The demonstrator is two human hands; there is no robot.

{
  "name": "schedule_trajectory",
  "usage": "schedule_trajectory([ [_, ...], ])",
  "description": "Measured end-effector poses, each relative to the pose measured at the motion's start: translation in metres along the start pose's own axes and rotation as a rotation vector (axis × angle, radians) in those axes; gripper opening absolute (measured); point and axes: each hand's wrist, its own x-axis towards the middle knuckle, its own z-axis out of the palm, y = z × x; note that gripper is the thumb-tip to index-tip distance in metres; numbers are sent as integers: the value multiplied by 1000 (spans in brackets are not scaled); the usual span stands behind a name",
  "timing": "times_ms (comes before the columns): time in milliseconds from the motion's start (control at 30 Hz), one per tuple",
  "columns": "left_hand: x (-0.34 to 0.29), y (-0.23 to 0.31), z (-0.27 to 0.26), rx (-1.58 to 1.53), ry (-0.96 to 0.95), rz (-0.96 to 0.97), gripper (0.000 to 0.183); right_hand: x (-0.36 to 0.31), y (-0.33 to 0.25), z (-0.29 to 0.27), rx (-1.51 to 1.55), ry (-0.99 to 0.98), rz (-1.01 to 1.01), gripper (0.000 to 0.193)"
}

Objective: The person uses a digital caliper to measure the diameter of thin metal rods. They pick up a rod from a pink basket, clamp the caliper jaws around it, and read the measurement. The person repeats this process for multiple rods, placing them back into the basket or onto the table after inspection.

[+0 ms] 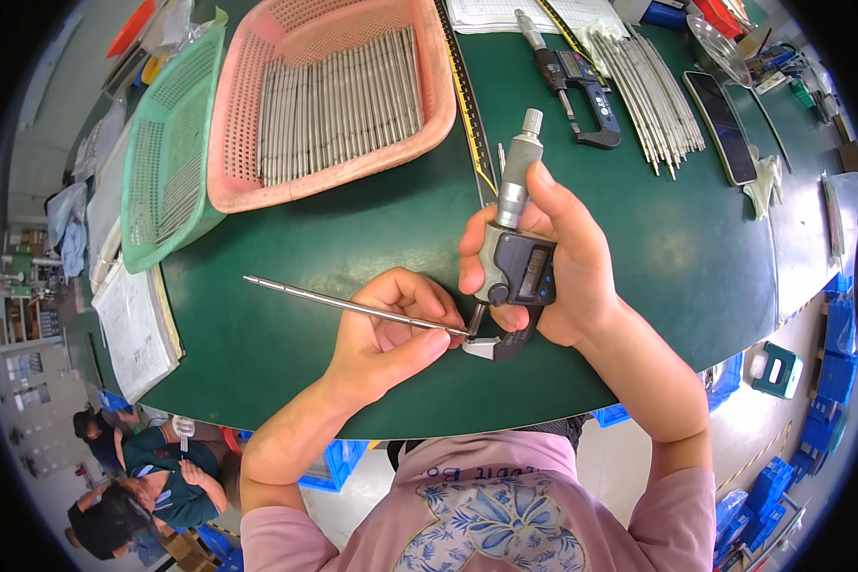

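Observation:
My left hand [391, 329] pinches a thin metal rod [324, 299] close to its right end. The rod slants up to the left, over the green table. Its right tip lies at the jaws of a digital micrometer [517, 257]; whether the jaws touch it I cannot tell. My right hand [572, 257] is wrapped round the micrometer's body, thumb up along the silver barrel. The small display faces up between my fingers and palm. A pink basket [329, 195] with many similar rods in rows stands beyond my left hand.
Left of it is a green basket [133, 191] with some rods. Beyond my right hand lie a second micrometer [582, 91], a bundle of rods [648, 100] and a phone [720, 129]. A ruler [467, 114] runs beside the pink basket. Other people [153, 477] sit at the lower left.

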Motion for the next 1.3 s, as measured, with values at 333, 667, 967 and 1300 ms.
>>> schedule_trajectory([
  [333,0,0,0,-2,15,-20,18,1,0,-1,13,-1,-21,64],
  [667,-1,0,0,18,35,-18,18,1,2,-1,10,-17,-47,64],
  [967,-2,-3,-1,-27,16,14,18,2,3,-2,62,-31,-32,66],
  [1300,-1,-2,1,-17,20,11,17,1,2,-2,49,-28,-34,67],
])
